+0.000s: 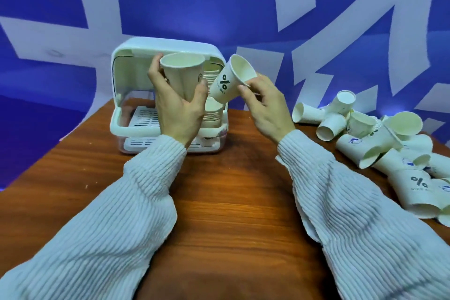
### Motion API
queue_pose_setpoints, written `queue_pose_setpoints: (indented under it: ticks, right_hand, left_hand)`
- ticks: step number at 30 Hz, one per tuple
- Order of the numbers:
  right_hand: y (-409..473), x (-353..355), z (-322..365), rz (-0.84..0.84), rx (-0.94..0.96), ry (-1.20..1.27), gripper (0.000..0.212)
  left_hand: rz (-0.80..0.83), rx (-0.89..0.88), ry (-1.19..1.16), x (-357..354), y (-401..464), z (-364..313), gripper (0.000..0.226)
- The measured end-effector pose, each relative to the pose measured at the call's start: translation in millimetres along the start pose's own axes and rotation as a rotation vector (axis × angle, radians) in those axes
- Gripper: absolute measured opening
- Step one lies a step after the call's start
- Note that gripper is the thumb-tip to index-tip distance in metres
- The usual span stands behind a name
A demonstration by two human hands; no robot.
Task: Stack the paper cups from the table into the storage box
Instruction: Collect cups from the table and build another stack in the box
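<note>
White cup in left hand: plain paper cup, upright, mouth up, raised in front of the storage box opening.
Left hand: grip wrapped round the lower half of that cup, thumb on the near side, fingers behind.
Printed cup: tilted, mouth up and to the right, base pointing down-left, just beside the white cup; dark mark and lettering on its side.
Right hand: grip pinching the rim of the printed cup between thumb and fingertips.
Storage box: white, rounded top, front open, standing at the far edge of the desk; slatted tray inside.
Stacked cups: nested column at the right side of the box interior, partly hidden behind the hands.
Loose cups: heap lying on their sides at the right of the desk, well apart from the box, some with printed marks.
Desk: brown wood grain.
Sleeves: pale ribbed knit on both arms.
Backdrop: blue with broad white shapes.
</note>
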State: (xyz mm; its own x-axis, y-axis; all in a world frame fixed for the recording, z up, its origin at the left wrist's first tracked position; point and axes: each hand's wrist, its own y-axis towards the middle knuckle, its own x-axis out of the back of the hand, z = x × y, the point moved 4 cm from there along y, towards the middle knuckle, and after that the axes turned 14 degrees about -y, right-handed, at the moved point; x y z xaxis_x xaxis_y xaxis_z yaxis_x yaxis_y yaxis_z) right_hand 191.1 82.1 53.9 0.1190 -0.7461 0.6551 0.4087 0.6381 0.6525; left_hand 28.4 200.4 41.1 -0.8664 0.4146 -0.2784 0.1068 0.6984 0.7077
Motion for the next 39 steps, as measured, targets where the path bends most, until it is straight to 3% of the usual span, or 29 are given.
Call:
queue_pose_setpoints:
  ticks: [8,13,19,24,28,32,39]
  right_hand:
    - [18.3,-45.6,19.5,0.469,0.128,-0.41,0.038]
    - [8.3,-70.4,13.9,0.701,0.077,-0.406,0.048]
    - [5.6,-69.9,10.7,0.581,-0.036,-0.242,0.029]
    - [4.7,-67.7,2.0,0.468,-0.199,0.031,0.076]
    - [0.7,-69.1,1.4,0.464,-0.189,0.07,0.1]
    - [-1.6,-72.5,1.5,0.464,-0.208,0.127,0.104]
    - [-15.8,-61.6,6.4,0.459,-0.156,0.081,0.101]
  left_hand:
    - [-0.056,0.032,-0.025,14.9,19.3,11.5,0.082]
    - [-0.026,0.037,-0.054,18.1,21.4,17.9,0.069]
    - [0.033,0.102,-0.084,2.8,22.7,18.7,0.067]
    - [0.156,0.116,0.088,-16.0,28.4,18.5,0.069]
    - [0.436,0.168,0.411,-23.6,25.0,42.0,0.078]
    - [0.556,0.144,0.765,-13.1,3.9,56.7,0.077]
    - [0.534,0.049,0.932,-19.9,-5.5,56.2,0.072]
